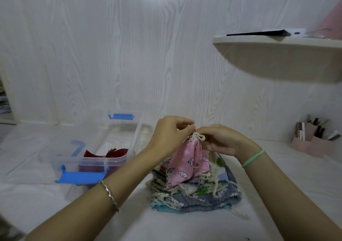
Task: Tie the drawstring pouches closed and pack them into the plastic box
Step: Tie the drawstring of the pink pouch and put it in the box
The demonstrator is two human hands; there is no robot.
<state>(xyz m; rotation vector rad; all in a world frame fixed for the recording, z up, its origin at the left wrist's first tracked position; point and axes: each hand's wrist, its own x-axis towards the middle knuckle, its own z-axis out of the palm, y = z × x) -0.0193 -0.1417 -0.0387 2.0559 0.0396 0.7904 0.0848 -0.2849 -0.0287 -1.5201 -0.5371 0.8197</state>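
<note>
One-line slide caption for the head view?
Left hand and right hand pinch the drawstring of a pink unicorn pouch over the pouch stack, plastic box alongside.

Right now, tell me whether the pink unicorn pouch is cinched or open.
Cinched shut: the pink unicorn pouch has its neck gathered tight under the cream drawstring, pinched by the left hand and right hand.

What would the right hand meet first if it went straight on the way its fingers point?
The right hand would most likely meet the left hand at once; both pinch the drawstring atop the pink pouch.
</note>
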